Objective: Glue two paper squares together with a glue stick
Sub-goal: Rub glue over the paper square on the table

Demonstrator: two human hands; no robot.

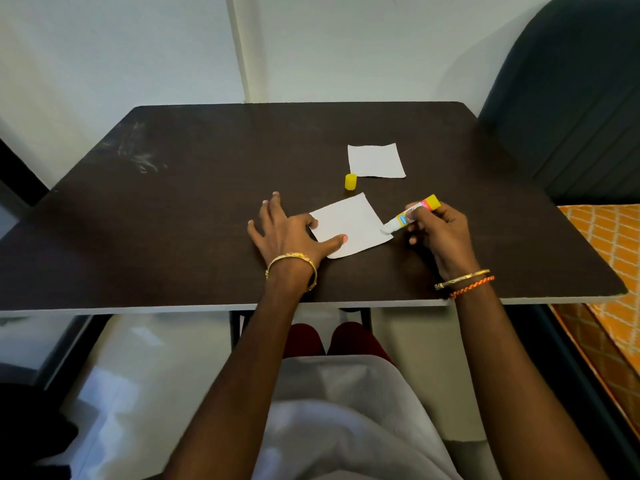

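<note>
A white paper square [353, 220] lies near the middle of the dark table [173, 220]. My left hand [287, 233] rests flat on the table, thumb and forefinger pressing the paper's left edge. My right hand [440, 233] grips an uncapped glue stick [412, 214] with a yellow end, its white tip touching the paper's right edge. A second white paper square [375, 161] lies farther back. The yellow cap [350, 182] stands between the two squares.
A dark chair back [571, 98] rises at the table's far right. An orange patterned cloth [609, 265] lies beside the right edge. White walls stand behind the table. My lap sits below the near edge.
</note>
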